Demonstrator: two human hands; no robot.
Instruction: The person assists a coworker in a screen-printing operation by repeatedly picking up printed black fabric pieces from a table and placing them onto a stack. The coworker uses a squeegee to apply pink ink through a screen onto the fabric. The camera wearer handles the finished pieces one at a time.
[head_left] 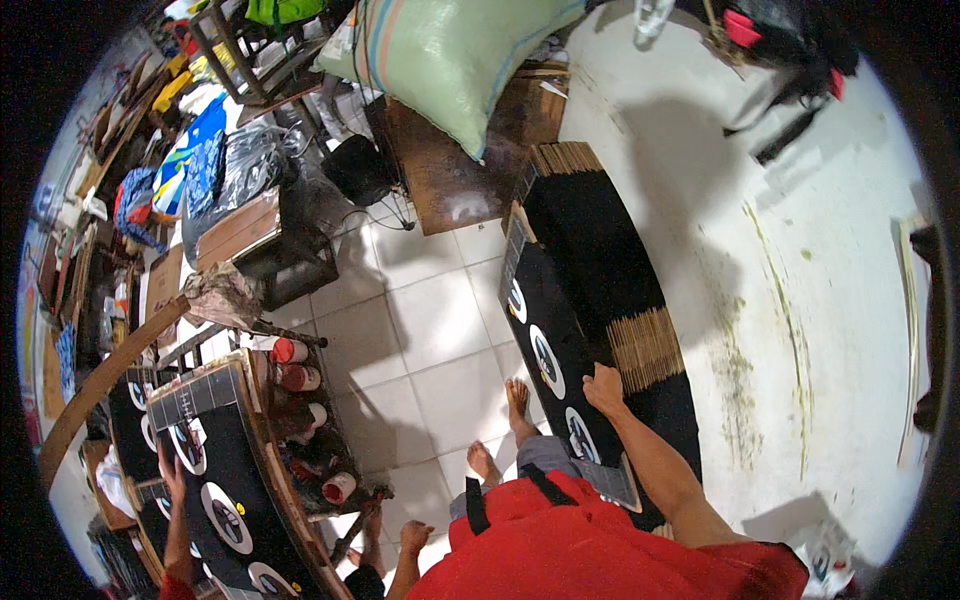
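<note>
The stack of flat black sheets (600,290) stands on the floor against the pale wall (800,250), to the right of the person wearing the camera; the stack shows tan corrugated edges at its top end and again partway down, and its front sheet carries a column of round white-and-blue printed emblems. The right hand (604,388) rests on the stack just below the lower band of tan edges, palm down with fingers spread flat on the black surface; it presses on the sheets rather than closing around them. The left hand (412,538) is at the lower edge of the view, well apart from the stack, hanging over the tiled floor (440,330) with fingers loosely curled; no object can be made out in it. The person wears a red shirt, and 2 bare feet stand on the tiles just left of the stack. To the far left, a long wooden table (275,470) carries more black sheets with the same round emblems, and another person's hand (172,478) lies on them. Cylindrical red-and-white containers (300,378) sit on a rack along the table's right edge. Beyond the stack, a large pale green sack (450,60) rests on a wooden bench.
</note>
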